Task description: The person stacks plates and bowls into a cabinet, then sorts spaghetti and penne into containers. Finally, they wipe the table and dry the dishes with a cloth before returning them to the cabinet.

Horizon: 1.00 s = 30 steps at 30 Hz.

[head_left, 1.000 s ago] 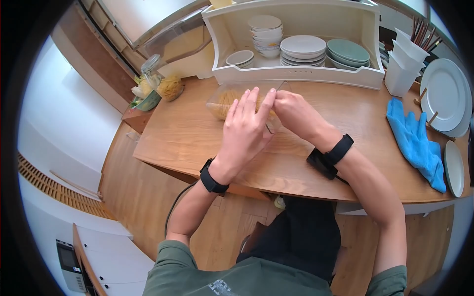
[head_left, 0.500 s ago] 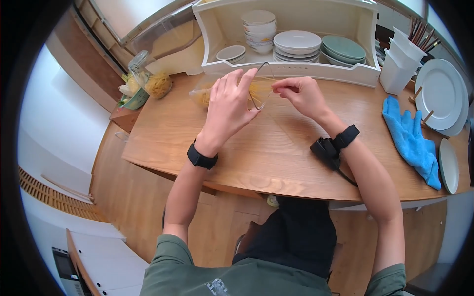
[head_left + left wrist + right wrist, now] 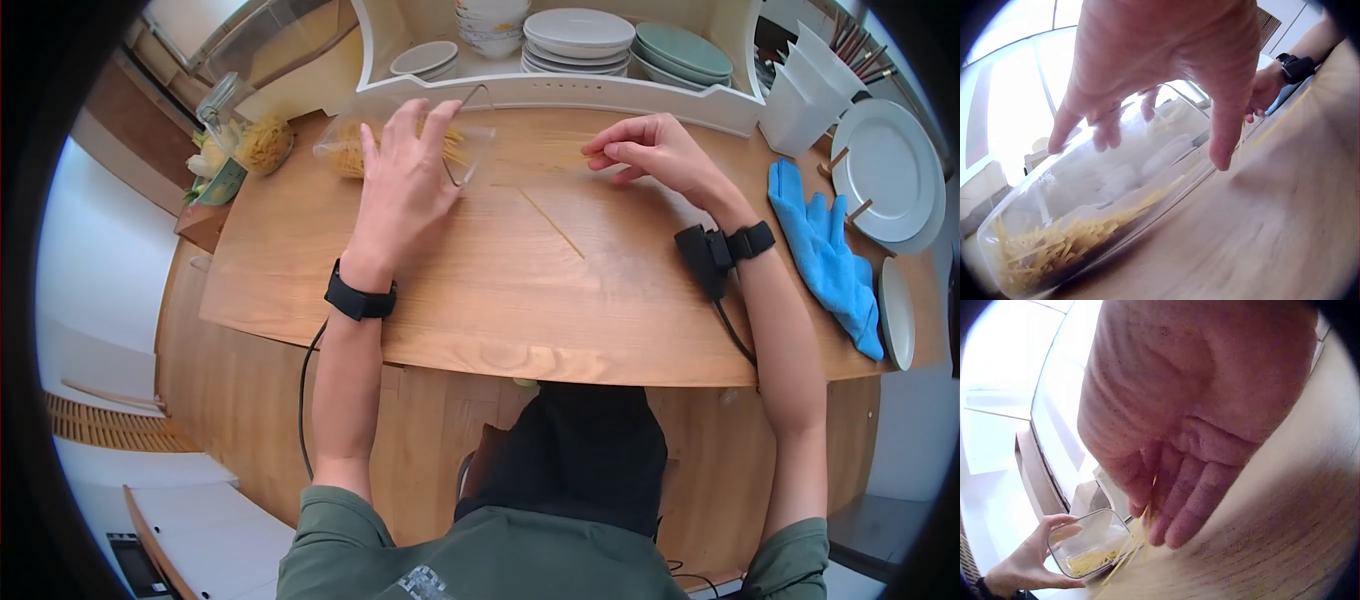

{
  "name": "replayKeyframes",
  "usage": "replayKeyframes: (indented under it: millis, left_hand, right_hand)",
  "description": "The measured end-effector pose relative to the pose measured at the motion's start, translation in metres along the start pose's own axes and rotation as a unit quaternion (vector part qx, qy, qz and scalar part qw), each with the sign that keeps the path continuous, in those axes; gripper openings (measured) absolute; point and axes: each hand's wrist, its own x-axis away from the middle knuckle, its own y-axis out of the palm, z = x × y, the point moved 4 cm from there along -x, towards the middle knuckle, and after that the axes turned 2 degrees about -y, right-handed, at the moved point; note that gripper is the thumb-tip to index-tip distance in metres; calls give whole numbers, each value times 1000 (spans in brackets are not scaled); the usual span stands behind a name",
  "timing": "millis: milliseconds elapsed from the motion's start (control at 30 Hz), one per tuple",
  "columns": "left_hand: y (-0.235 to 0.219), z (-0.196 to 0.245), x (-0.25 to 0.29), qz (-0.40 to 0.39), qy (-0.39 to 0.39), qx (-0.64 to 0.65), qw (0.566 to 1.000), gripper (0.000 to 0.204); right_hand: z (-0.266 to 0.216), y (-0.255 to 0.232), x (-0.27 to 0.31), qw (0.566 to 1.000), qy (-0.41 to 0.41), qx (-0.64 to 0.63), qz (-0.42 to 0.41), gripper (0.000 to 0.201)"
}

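In the head view a clear container lies on its side on the table, yellow pasta strands inside. My left hand spans it from above, thumb and fingers around the wall near its open end, as the left wrist view also shows of the container. To the right, my right hand holds a few thin strands between thumb and fingertips, clearest in the right wrist view, just above the table. One loose strand lies on the wood between the hands.
Behind stands a white rack with bowls and plates. A glass jar of pasta is at the back left. On the right are a blue glove, upright plates and white holders with chopsticks.
My hands have moved apart: the left went left with the container, the right moved right, away from the container's mouth. The loose strand on the table has come into plain view.
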Motion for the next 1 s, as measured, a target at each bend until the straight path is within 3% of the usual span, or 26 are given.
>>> replayKeyframes:
  millis: [67,300,400,467,567,600,633,700,800,1000]
  left_hand:
    - [-1,0,-1,-2,-9,6,1000,79]
    - [3,3,0,-9,26,4,1000,71]
    - [7,5,1,-25,26,-20,999,82]
    - [8,7,0,-18,30,-18,999,82]
    - [9,10,1,-15,39,-24,999,83]
    - [10,10,1,-16,39,-24,999,83]
    - [10,10,1,-17,39,-24,999,84]
    - [9,9,1,-18,40,-24,999,84]
    - [9,10,0,-25,35,-18,999,84]
    - [8,11,1,-32,32,-12,999,84]
  right_hand:
    - [5,0,-1,997,10,74,-33,22]
    - [-1,1,3,990,29,125,-63,23]
    - [-8,12,4,981,11,189,-43,32]
    - [-21,25,6,918,-138,372,-27,46]
    - [-14,40,11,893,-187,408,7,56]
    - [-12,41,10,892,-192,409,12,48]
    - [-14,41,9,893,-192,408,12,48]
    - [-10,37,4,931,-77,353,-58,35]
    - [-12,35,5,939,-33,337,-66,21]
    - [-9,31,4,940,-30,334,-63,16]
